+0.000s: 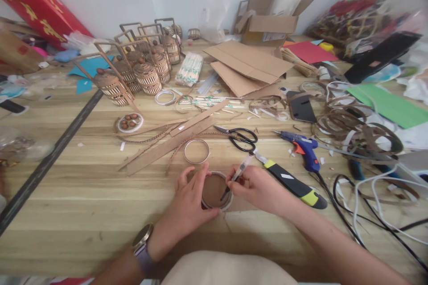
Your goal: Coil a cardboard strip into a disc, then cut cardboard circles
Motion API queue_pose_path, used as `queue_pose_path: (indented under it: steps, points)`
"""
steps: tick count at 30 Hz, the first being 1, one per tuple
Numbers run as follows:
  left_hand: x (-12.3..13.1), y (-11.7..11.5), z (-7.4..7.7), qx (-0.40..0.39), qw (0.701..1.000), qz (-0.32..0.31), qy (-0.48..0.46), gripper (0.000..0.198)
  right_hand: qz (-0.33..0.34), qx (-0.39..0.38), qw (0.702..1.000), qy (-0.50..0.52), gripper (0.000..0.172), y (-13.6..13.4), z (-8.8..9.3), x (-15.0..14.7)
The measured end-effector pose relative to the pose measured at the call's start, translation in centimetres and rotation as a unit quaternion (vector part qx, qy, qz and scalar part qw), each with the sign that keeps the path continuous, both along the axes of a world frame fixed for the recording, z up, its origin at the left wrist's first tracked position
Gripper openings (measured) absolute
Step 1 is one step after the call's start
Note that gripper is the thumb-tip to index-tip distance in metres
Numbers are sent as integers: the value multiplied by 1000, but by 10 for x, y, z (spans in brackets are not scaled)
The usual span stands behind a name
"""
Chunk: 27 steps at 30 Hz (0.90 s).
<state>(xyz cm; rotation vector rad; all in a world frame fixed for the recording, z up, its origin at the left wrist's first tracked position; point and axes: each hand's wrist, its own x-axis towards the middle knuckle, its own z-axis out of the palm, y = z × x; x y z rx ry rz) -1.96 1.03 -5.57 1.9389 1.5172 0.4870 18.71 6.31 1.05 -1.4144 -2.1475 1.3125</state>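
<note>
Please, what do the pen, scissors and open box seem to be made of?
Pen: probably smooth plastic; its barrel looks see-through.
Scissors: thin, pointed blades, likely dull metal; black loop handles, perhaps plastic or coated metal.
Box: apparently cardboard, matte brown with folded flaps.

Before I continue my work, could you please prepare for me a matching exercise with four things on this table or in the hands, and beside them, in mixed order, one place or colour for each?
Things:
1. Pen
2. Scissors
3. Glue gun
4. Utility knife

Places and colours:
A. Black with yellow-green parts
B. Blue, with an orange trigger
C. In the right hand, its tip inside the ring
D. Black loop handles

Right pairs: 1-C, 2-D, 3-B, 4-A
</note>
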Motion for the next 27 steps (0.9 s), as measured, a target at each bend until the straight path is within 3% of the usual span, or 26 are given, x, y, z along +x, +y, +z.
queue_pose_path:
  steps: [11, 27]
  points:
    - [-3, 0, -5, -1, 1000, -10, -2, 113, 73, -15, 996, -49, 13, 3, -5, -13]
    - [-2, 2, -3, 2, 1000, -8, 14, 114, 186, 32, 962, -196, 17, 36, 22, -22]
